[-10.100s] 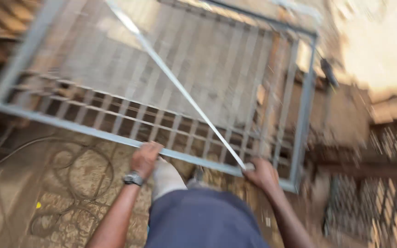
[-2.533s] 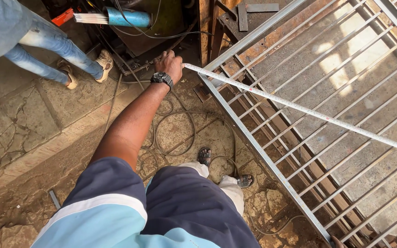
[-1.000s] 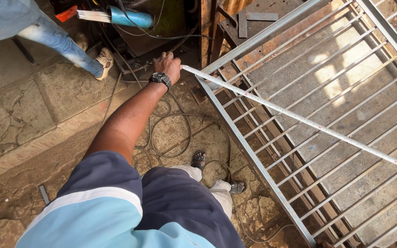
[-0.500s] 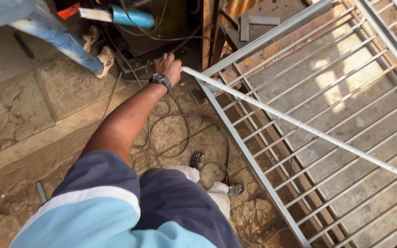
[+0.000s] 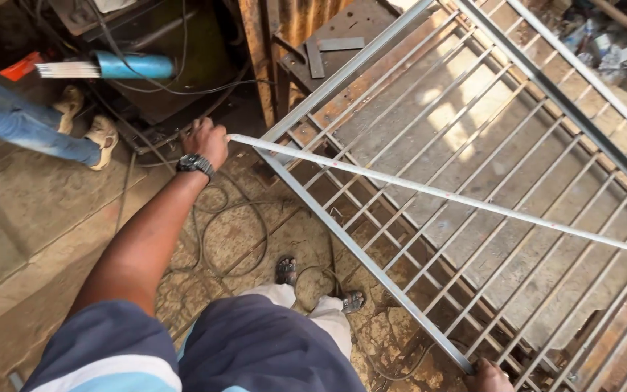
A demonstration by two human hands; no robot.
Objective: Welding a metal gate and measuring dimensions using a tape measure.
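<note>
Left hand [image 5: 208, 140] closed around the end of a long white rod [image 5: 429, 192] lying diagonally over the grey barred metal frame [image 5: 473, 167] — right hand [image 5: 489, 377], grip unclear, at the frame's near corner.

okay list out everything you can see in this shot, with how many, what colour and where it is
metal grille frame: one, grey with rusty bars, fills the right and centre
long thin strip: one, pale white, lies diagonally across the frame from its left corner to the right edge
cables: several, dark, looped on the stone floor by the feet
blue tube: one, blue, top left, with a bundle of thin pale rods sticking out of its end
flat metal pieces: a few, grey, on a rusty plate at top centre
another person's legs: two, blue jeans and tan shoes, far left
wristwatch: one, black, on the left wrist
sandalled feet: two, dark sandals, bottom centre
left hand: at the strip's end by the frame corner
right hand: bottom edge, at the frame's near corner
</note>
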